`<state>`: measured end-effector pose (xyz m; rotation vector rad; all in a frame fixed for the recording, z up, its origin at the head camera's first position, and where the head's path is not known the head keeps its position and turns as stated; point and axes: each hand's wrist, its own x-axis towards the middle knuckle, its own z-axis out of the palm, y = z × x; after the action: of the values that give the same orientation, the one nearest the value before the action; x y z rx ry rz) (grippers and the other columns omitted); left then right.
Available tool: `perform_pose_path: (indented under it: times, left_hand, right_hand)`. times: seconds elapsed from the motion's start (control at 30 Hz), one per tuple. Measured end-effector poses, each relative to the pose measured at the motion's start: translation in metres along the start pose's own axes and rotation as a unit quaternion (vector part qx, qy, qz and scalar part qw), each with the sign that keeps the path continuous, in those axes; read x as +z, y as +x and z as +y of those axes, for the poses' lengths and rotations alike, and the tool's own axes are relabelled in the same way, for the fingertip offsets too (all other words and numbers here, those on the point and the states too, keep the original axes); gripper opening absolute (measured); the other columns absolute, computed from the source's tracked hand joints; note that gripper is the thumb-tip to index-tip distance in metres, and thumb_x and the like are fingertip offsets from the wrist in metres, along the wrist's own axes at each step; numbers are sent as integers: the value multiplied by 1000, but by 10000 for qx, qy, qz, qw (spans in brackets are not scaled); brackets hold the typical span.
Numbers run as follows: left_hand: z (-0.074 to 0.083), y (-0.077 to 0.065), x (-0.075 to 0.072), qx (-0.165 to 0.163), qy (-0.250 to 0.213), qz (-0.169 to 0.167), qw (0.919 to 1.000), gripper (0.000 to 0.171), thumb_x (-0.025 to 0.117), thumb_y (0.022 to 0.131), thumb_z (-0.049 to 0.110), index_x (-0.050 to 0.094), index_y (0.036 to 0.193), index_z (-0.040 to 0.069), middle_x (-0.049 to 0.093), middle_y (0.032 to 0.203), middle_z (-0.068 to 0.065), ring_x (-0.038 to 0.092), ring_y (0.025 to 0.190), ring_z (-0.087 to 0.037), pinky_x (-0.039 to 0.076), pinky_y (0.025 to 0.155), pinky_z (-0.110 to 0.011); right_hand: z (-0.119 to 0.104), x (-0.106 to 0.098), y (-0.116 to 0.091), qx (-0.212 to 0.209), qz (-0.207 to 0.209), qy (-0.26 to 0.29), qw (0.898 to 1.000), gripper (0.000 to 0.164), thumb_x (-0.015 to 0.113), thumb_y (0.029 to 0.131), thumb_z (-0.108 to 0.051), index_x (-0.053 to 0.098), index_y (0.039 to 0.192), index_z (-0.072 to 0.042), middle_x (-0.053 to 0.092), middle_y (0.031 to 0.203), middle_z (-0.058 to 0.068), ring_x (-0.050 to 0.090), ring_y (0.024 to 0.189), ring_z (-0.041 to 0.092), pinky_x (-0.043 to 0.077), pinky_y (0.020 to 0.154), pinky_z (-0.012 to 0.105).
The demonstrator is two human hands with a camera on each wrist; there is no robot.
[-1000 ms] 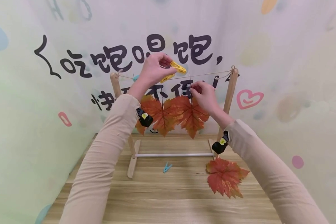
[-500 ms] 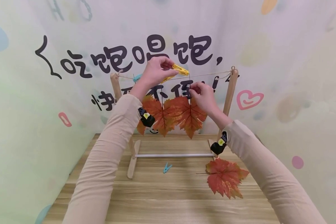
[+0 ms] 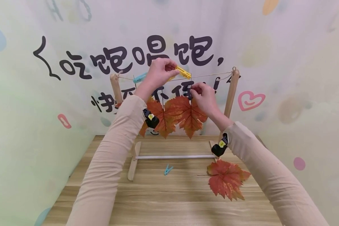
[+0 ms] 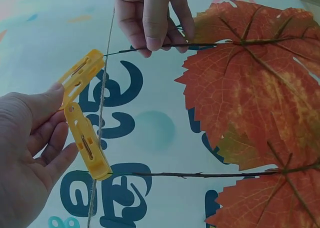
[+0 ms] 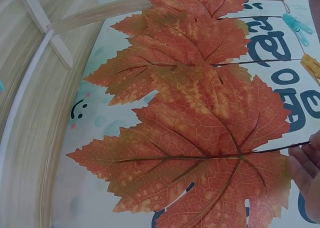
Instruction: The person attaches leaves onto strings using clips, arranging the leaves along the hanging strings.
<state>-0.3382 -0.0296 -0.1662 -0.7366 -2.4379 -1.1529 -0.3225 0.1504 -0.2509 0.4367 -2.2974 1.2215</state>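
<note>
My left hand (image 3: pixel 161 71) pinches a yellow clothespin (image 4: pixel 82 77) whose tip is right at the twine (image 4: pixel 103 100) and at the top of a leaf stem. With thumb and fingertips my right hand (image 3: pixel 204 95) pinches that stem (image 4: pixel 200 44), and its orange-red maple leaf (image 5: pixel 200 153) hangs below. Beside it, a second yellow clothespin (image 4: pixel 89 142) grips the twine and the stem of the neighbouring leaf (image 5: pixel 160 63). Farther left, a blue clothespin (image 5: pixel 296 25) holds another leaf (image 5: pixel 210 0) on the twine; my left arm partly hides that leaf in the head view.
Wooden posts (image 3: pixel 231 94) hold up the twine, joined low down by a white rod (image 3: pixel 175 156). On the wooden table (image 3: pixel 158 194) lie a blue clothespin (image 3: pixel 168 169) and a loose maple leaf (image 3: pixel 228 179). A printed wall stands close behind.
My left hand has lowered slightly and shifted right, bringing the yellow clothespin down to the stem at the twine. The right hand, still pinching the stem, has edged slightly left with its leaf.
</note>
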Motion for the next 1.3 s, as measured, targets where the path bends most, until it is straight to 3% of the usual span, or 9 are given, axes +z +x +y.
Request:
perform_pose_path:
  times: [1.07, 1.3]
  left_hand:
    - [-1, 2, 11, 142, 744, 130, 9970, 21, 64, 84, 18, 66, 100, 3, 65, 92, -7, 54, 87, -17, 42, 78, -25]
    - [-3, 0, 13, -71, 832, -19, 9965, 23, 64, 84, 25, 66, 102, 9, 64, 95, -2, 55, 94, -14, 44, 75, -24]
  right_hand:
    - [1, 5, 2, -9, 68, 16, 10000, 17, 56, 89, -8, 62, 100, 3, 63, 90, 13, 55, 75, 18, 47, 68, 26]
    - [4, 5, -1, -69, 136, 74, 9999, 16, 57, 88, -6, 62, 100, 4, 63, 91, 15, 56, 75, 20, 49, 69, 26]
